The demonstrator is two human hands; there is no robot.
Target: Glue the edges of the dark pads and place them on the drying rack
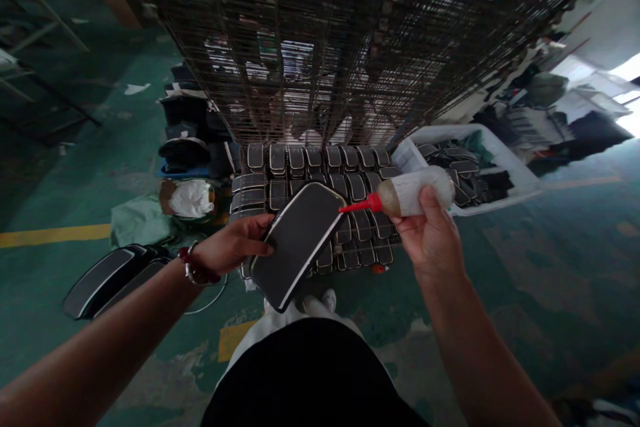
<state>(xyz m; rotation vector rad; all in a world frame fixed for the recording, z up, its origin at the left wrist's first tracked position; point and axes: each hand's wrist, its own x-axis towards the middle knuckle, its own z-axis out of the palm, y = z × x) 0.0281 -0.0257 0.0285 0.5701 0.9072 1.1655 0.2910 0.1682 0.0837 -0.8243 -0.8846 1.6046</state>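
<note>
We note green floor (540,280) open to the right, wire rack (320,53) bounding the front, and the black panel (300,240) between our hands, its edge pinched by the left (250,238), its corner at the red nozzle of the bottle (415,192) our right (433,230) grips.

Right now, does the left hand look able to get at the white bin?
Probably not: the left hand holds the dark panel, and the bottle in the right hand appears between it and the white bin.

Red nozzle (373,203); black panel (300,240), pale edging.
</note>
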